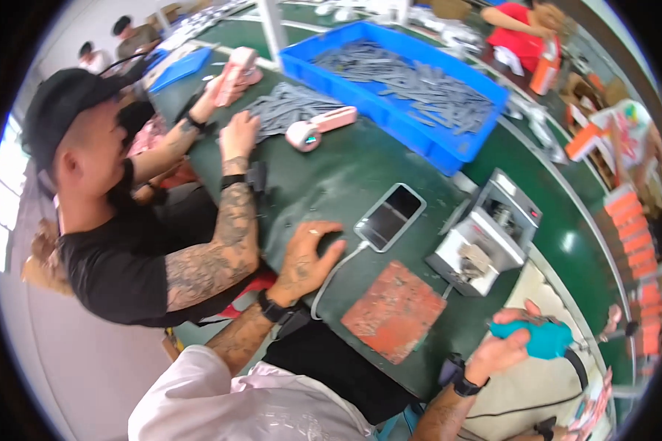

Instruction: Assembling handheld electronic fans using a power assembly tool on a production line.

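My left hand (301, 261) hovers over or rests on the green tabletop, fingers apart and holding nothing that shows. It is close to a phone (391, 217) with a white cable plugged in. My right hand (499, 354), off the table's right edge, is wrapped round a rounded teal hand-held tool (538, 339); its tip is blurred. Between my hands lies a worn reddish square mat (394, 312). Beyond the mat stands a grey-and-white box (485, 246), its top open on metal parts, perhaps a screw feeder.
A co-worker in a black cap (73, 95) sits at the left, hands by a pink device (237, 73). Another pink device (320, 128) lies beside a heap of grey strips (290, 106). A blue bin (449, 158) holds more strips. A green conveyor (566, 239) curves past at right.
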A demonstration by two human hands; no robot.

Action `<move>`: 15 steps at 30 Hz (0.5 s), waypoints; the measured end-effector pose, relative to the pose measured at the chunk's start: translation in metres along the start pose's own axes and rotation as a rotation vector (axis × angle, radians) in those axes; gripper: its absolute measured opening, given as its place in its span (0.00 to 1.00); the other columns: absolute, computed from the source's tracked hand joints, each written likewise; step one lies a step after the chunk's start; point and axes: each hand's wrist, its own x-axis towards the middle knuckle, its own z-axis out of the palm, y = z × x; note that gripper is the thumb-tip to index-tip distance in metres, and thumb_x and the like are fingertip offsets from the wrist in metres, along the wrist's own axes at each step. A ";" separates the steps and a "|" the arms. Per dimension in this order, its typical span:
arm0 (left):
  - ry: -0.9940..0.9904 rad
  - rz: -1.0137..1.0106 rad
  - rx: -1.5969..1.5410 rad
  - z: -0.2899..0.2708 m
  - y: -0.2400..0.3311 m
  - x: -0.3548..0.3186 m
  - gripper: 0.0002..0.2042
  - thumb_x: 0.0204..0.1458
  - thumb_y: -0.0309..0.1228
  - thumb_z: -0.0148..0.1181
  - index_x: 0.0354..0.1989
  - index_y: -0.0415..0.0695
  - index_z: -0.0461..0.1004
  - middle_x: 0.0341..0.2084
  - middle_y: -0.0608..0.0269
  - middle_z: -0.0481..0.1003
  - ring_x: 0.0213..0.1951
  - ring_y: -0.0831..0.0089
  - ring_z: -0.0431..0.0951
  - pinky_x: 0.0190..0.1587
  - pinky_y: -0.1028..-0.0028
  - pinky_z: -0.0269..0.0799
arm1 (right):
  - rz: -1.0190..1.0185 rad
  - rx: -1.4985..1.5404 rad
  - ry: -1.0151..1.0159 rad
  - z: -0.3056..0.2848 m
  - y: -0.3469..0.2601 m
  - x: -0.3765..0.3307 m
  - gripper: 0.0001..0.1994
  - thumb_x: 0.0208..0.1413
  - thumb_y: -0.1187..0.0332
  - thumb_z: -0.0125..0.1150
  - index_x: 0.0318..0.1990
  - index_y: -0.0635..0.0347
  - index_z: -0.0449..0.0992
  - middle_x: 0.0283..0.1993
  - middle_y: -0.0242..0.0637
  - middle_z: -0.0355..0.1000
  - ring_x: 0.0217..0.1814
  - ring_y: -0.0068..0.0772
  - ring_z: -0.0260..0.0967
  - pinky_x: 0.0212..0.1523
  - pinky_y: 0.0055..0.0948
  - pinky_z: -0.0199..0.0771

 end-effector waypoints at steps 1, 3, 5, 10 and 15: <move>-0.011 0.019 0.027 -0.001 -0.002 0.001 0.13 0.57 0.31 0.66 0.48 0.41 0.78 0.46 0.51 0.79 0.51 0.51 0.77 0.56 0.60 0.72 | -0.018 0.009 0.000 0.003 -0.003 0.001 0.45 0.57 0.28 0.57 0.54 0.72 0.70 0.28 0.33 0.72 0.29 0.25 0.69 0.30 0.24 0.68; -0.024 0.032 0.020 -0.001 0.002 0.005 0.12 0.57 0.30 0.66 0.48 0.41 0.78 0.45 0.52 0.79 0.50 0.51 0.77 0.56 0.60 0.71 | -0.034 0.025 -0.003 -0.004 0.001 0.000 0.43 0.60 0.30 0.57 0.55 0.72 0.69 0.28 0.33 0.72 0.28 0.26 0.69 0.30 0.25 0.69; -0.060 0.036 0.014 0.006 0.004 0.008 0.12 0.57 0.30 0.66 0.48 0.40 0.78 0.45 0.52 0.79 0.50 0.51 0.76 0.56 0.60 0.71 | -0.044 0.041 -0.005 -0.011 0.001 0.001 0.41 0.62 0.33 0.57 0.57 0.72 0.68 0.27 0.34 0.71 0.28 0.26 0.69 0.30 0.25 0.71; -0.021 0.069 -0.028 0.011 -0.003 0.000 0.12 0.58 0.28 0.65 0.49 0.40 0.78 0.47 0.52 0.78 0.50 0.55 0.77 0.57 0.63 0.71 | 0.018 0.177 -0.057 -0.010 0.000 -0.005 0.36 0.59 0.40 0.67 0.56 0.69 0.72 0.31 0.33 0.75 0.28 0.22 0.69 0.27 0.21 0.66; -0.066 -0.018 -0.006 0.009 0.004 0.000 0.12 0.60 0.27 0.62 0.50 0.38 0.77 0.46 0.51 0.77 0.50 0.55 0.77 0.56 0.63 0.71 | 0.039 0.300 -0.193 -0.012 -0.005 -0.002 0.24 0.63 0.62 0.68 0.58 0.72 0.71 0.34 0.33 0.75 0.28 0.16 0.66 0.28 0.18 0.65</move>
